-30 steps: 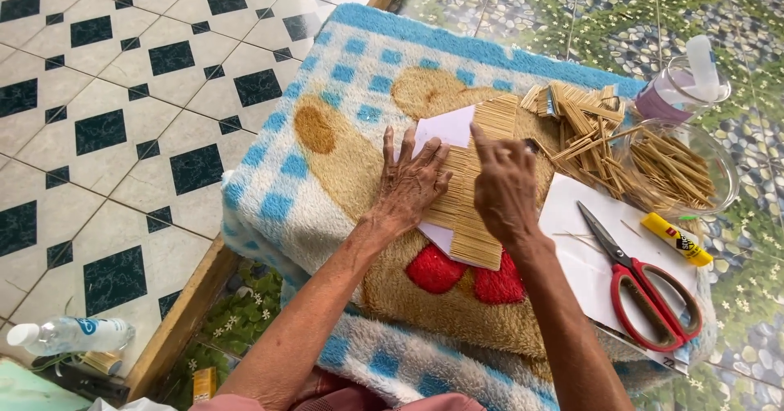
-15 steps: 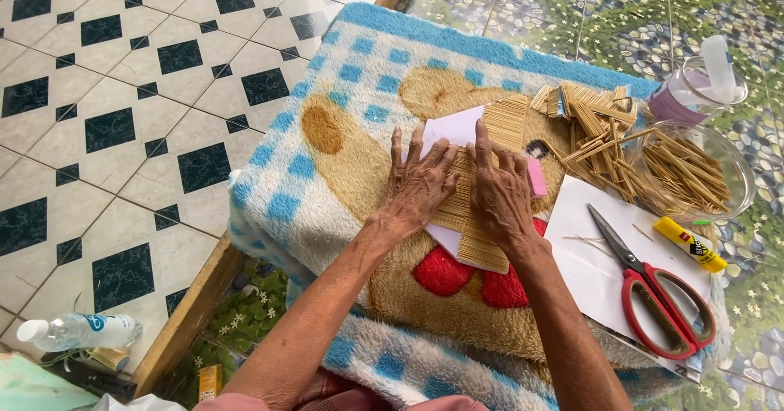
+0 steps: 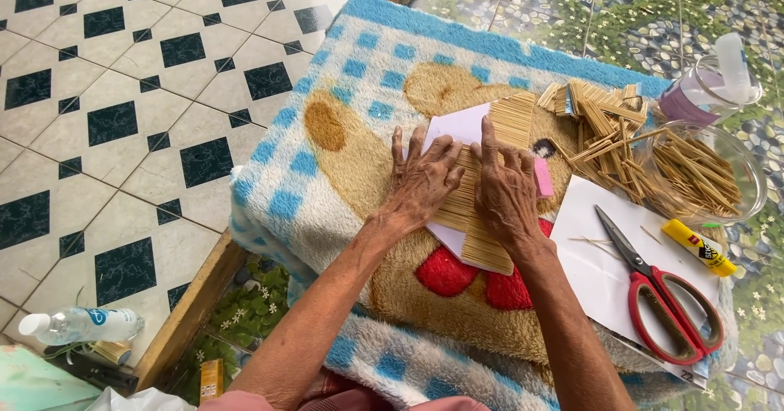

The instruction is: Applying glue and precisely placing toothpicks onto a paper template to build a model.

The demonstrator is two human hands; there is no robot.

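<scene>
Both hands have slid closer — left hand (image 3: 425,184) and right hand (image 3: 508,190) flat, grip wide, pressing the stick mat (image 3: 490,190) onto the paper (image 3: 457,127).

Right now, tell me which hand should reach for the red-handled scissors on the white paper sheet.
Probably the right hand. It presses the mat of thin wooden sticks on the side facing the red-handled scissors, which lie on the white paper sheet. The left hand would have to cross over it.
</scene>
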